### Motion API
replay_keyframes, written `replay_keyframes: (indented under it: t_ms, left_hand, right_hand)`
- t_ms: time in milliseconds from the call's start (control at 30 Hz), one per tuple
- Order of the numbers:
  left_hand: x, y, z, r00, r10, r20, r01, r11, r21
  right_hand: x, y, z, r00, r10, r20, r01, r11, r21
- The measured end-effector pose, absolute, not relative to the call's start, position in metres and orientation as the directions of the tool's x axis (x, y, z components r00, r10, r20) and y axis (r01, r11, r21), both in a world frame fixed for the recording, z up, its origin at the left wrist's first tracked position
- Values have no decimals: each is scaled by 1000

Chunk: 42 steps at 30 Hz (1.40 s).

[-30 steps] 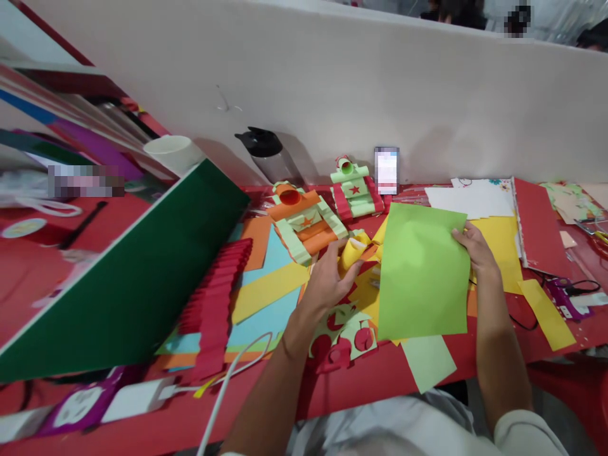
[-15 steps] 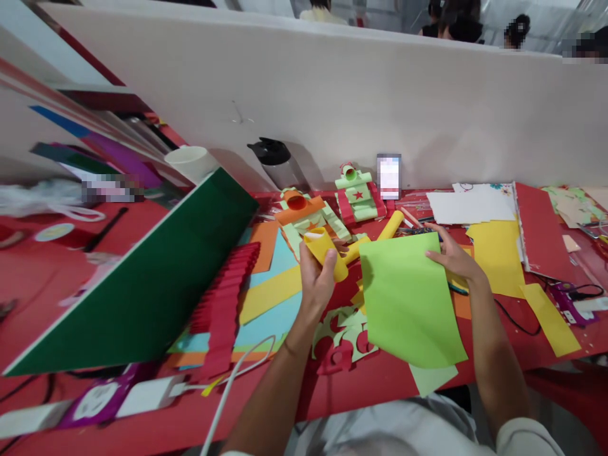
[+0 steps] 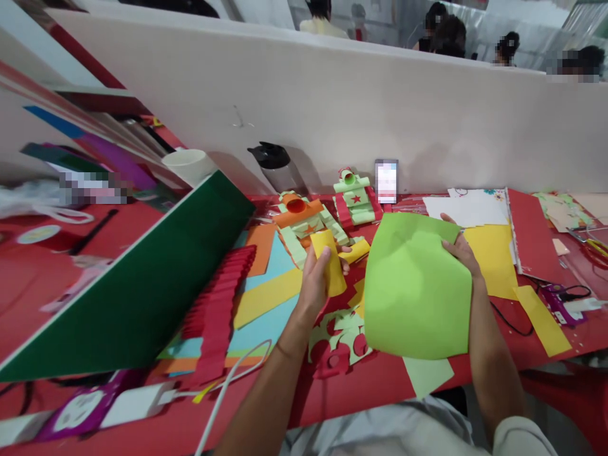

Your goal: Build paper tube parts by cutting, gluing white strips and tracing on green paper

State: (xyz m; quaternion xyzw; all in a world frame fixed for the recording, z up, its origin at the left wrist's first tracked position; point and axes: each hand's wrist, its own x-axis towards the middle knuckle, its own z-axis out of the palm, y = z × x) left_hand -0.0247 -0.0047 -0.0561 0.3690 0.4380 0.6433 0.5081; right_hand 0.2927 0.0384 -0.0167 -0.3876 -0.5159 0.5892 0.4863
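My left hand [image 3: 317, 273] is closed around a yellow paper roll [image 3: 334, 278], held upright above the table. In my right hand [image 3: 463, 252] is a bright green paper sheet [image 3: 418, 297], gripped at its upper right edge and bowed; the sheet hides what lies behind it. Another yellow paper roll [image 3: 357, 251] lies just behind my left hand. Beyond it are an orange and green paper model [image 3: 301, 218] and a green and red paper model [image 3: 355, 199] with a red star. Below my hands lie pale green paper scraps with round cutouts [image 3: 349, 323].
A dark green board [image 3: 156, 272] leans on the left. Pleated red paper [image 3: 216, 304] and coloured sheets lie beside it. A black-lidded bottle [image 3: 275, 166] and a phone [image 3: 386, 181] stand by the partition [image 3: 332, 107]. Yellow sheets [image 3: 491, 259] and scissors [image 3: 596, 244] are on the right.
The yellow roll in my left hand has turned, its open end no longer facing me. The green sheet has risen and bowed in my right hand, covering more behind it.
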Motion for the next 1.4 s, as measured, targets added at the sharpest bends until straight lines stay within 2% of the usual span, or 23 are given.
replay_keyframes:
  t_ms: [67,233,400,633,800,900,1100,1233,1333,1400]
  left_hand:
    - [-25,-4,-56,-219,976,4,-328,-78,941]
    - [-29,1,-61,-288,955,-62,-363,-49,930]
    - [-32,0,-61,-250,961,-121,-372,20,928]
    - [-34,-11,-41,-36,987,-156,-200,146,969]
    - [-35,-10,-43,19,991,-133,143,129,981]
    - [-38,-8,-47,66,994,-90,263,70,962]
    - [-54,-10,-47,197,980,-29,352,-43,935]
    - [-52,-11,-44,196,978,-76,445,-19,895]
    - [-45,-10,-43,176,980,-91,407,12,913]
    - [-42,-9,-45,192,978,-79,358,5,934]
  right_hand:
    - [285,39,-18,-234,972,13,-139,-20,-990]
    - [265,39,-29,-375,922,-90,26,-86,-996]
    - [267,39,-33,-488,871,-51,258,88,-962]
    - [270,41,-32,-533,846,-9,400,242,-884]
    - [262,40,-36,-590,807,-29,419,275,-865]
    - [257,37,-36,-599,800,-48,427,268,-864]
    - [262,35,-27,-574,817,-61,520,306,-798]
    - [270,34,-21,-570,815,-102,512,256,-820]
    - [271,34,-21,-545,834,-89,455,205,-867]
    - [266,34,-21,-498,865,-65,504,228,-833]
